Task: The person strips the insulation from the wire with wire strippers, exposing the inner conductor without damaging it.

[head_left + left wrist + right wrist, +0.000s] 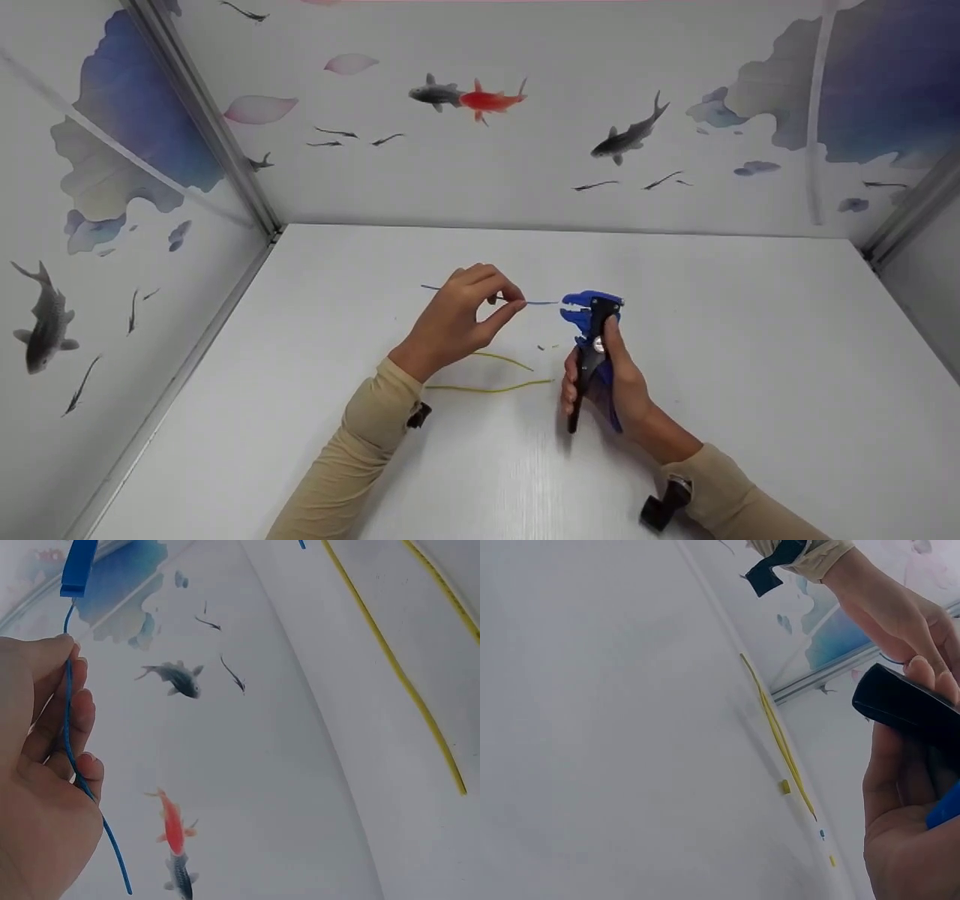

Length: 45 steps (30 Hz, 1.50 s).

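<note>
My left hand (459, 319) pinches a thin blue wire (543, 303) between thumb and forefinger. One end points right, close to the mouth of the wire stripper; the other sticks out behind the hand. In the left wrist view the wire (69, 712) runs down across the curled fingers, its upper end right at the stripper's blue tip (78, 570). Held upright in my right hand (631, 394) is the blue-and-black wire stripper (602, 311), its jaws apart and facing left. Fingers wrap the handles, with the thumb along the near side. The right wrist view shows a black handle end (900, 699).
Two yellow wires (491, 390) lie on the white table (750, 337) below the left hand. Small blue and yellow bits (822, 834) are scattered near their ends. Panels printed with fish (491, 101) stand at the back and sides.
</note>
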Tool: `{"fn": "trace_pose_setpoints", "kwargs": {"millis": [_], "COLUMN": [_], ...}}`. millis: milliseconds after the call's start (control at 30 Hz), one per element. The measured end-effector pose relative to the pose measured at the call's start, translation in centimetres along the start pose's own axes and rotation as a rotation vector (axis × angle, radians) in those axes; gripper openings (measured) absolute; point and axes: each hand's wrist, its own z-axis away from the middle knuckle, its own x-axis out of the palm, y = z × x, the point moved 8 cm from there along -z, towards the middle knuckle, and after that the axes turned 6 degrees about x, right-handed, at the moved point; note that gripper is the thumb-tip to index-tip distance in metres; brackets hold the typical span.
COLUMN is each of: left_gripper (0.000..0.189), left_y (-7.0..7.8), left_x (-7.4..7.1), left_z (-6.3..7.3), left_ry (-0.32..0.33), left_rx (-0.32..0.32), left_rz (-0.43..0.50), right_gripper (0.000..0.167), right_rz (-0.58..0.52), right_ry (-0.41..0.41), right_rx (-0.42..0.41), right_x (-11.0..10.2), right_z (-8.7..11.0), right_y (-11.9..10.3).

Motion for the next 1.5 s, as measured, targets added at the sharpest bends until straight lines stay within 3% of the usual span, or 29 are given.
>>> {"fn": "trace_pose_setpoints", "kwargs": {"millis": [467,767,1500], "left_gripper": [0.010,0.016,0.034], "left_y": [-0.4,-1.5,-4.1], "left_x": [0.4,2.0,4.6], "left_z": [0.3,0.8,2.7], "left_ry": [-0.042,-0.174,-0.389], "left_rx": [-0.032,-0.047,-0.206], "left_rz": [0.025,0.051,0.074], "right_gripper": [0.083,0.078,0.074], "right_rz": [-0.063,-0.029,-0.014], "right_ry": [-0.033,-0.016,0.005], "right_rx": [-0.024,-0.017,0.001], "right_x": [0.1,0.0,-0.2], "right_z": [-0.2,-0.1,-0.1], "right_y": [0.1,0.1,0.0]}}
